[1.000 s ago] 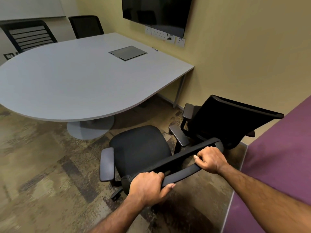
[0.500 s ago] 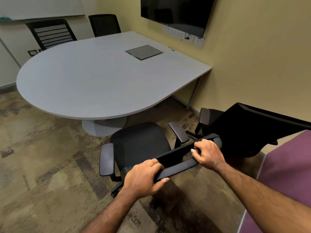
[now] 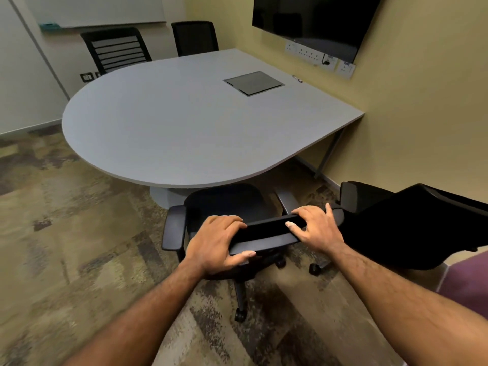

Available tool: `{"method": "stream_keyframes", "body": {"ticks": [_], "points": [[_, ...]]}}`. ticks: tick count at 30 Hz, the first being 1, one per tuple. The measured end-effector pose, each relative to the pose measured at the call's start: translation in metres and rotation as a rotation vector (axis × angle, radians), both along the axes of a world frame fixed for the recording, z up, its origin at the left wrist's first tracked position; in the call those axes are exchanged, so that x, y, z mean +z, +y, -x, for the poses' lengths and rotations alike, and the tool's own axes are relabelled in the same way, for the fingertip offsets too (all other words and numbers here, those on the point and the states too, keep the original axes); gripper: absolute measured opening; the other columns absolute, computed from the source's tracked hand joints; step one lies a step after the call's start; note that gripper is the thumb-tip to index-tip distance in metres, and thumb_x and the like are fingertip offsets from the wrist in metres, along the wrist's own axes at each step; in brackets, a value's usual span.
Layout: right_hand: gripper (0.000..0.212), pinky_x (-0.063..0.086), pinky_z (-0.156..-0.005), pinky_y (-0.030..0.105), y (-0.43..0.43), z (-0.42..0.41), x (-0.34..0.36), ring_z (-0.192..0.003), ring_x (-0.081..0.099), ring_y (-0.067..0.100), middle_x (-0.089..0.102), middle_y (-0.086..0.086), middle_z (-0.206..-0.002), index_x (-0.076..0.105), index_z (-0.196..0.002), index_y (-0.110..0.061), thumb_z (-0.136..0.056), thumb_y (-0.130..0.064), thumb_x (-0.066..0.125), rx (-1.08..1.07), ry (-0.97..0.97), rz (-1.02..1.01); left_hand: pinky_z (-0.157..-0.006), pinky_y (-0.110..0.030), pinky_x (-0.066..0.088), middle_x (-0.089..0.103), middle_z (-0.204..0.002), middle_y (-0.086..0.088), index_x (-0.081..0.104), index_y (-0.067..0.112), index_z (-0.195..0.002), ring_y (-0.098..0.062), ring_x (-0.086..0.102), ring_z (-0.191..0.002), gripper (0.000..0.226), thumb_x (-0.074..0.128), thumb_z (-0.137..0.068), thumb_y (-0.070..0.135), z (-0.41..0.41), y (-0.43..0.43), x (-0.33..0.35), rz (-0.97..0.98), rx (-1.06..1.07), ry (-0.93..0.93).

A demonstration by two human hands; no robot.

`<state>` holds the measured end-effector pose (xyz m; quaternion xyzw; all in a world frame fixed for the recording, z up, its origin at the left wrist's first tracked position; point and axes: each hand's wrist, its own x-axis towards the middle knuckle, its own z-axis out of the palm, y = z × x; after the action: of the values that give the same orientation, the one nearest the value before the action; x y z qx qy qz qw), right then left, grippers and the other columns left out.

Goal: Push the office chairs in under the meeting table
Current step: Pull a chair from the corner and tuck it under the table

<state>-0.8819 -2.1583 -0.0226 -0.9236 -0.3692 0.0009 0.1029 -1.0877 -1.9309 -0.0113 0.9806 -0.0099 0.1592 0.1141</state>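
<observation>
A black office chair [image 3: 227, 204] stands at the near rounded edge of the grey meeting table [image 3: 184, 122], its seat front just under the tabletop. My left hand [image 3: 216, 240] is wrapped around the left part of its backrest top. My right hand [image 3: 315, 228] rests on the right part of the same backrest, fingers spread and loosely curled over it. A second black chair [image 3: 412, 223] stands to the right, turned away and out from the table. Two more chairs, one slatted [image 3: 116, 50] and one plain [image 3: 195, 38], sit at the far side.
A yellow wall with a dark screen [image 3: 311, 19] and a socket strip [image 3: 317, 56] runs along the right. A floor box lid [image 3: 253, 83] is set into the tabletop. A purple panel [image 3: 467, 281] is at the right edge. Patterned carpet [image 3: 79, 247] lies open to the left.
The chair I hold has rolled forward to the table, its seat front now under the edge. My right hand's fingers have loosened and spread on the backrest. The view has shifted closer.
</observation>
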Motion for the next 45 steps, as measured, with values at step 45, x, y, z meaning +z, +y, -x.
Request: {"method": "stream_keyframes", "body": {"ticks": [45], "points": [[0.062, 0.019, -0.12, 0.057, 0.105, -0.236, 0.007, -0.118, 0.061, 0.019, 0.07, -0.006, -0.123, 0.069, -0.123, -0.031, -0.091, -0.069, 0.033, 0.243, 0.018, 0.007, -0.077, -0.03, 0.048, 0.067, -0.122, 0.01, 0.057, 0.031, -0.131, -0.013, 0.063, -0.105, 0.097, 0.03, -0.066, 0.099, -0.203, 0.051, 0.009, 0.063, 0.498, 0.285]]}}
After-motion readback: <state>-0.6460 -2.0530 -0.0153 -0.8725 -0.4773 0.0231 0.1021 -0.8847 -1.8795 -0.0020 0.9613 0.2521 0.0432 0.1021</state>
